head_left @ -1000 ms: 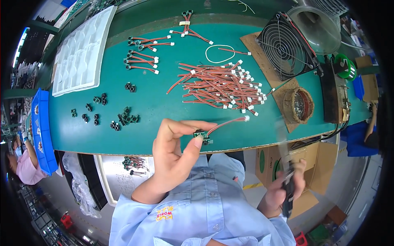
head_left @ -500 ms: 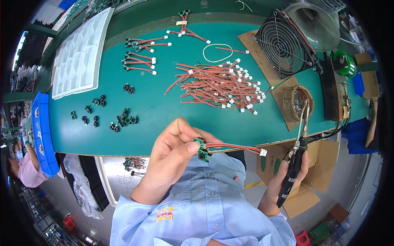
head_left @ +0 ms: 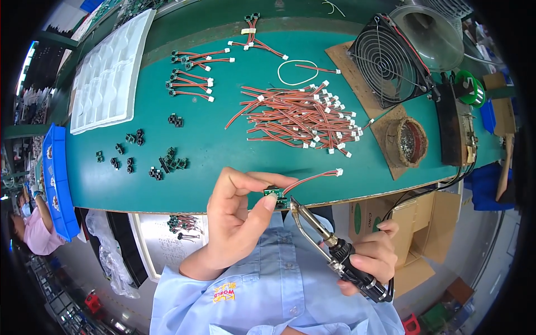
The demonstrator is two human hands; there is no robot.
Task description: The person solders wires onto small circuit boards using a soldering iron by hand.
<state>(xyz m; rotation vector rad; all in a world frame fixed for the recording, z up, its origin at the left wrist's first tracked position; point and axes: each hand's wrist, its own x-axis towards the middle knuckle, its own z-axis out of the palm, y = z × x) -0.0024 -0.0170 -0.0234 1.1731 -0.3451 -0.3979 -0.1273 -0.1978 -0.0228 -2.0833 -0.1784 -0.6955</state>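
The small green circuit board (head_left: pixel 274 193) with its red wire (head_left: pixel 312 177) sat pinched in the left hand's (head_left: pixel 237 223) fingers. The soldering iron (head_left: pixel 321 237), gripped tight by the right hand (head_left: pixel 371 257), had swung up until its tip touched the board, so soldering looked begun. Spare wires (head_left: pixel 296 117) lay beyond the fingers on the green surface (head_left: pixel 212 151).

We are pinching a small green circuit board (head_left: pixel 274 194) in our left hand (head_left: pixel 237 220); our right hand (head_left: pixel 371 258) is gripping a soldering iron (head_left: pixel 329 245), tip touching it.

left hand (head_left: pixel 237 220): raised near the chest, thumb and fingers pinched together
right hand (head_left: pixel 368 259): lower right, fingers curled in a grip
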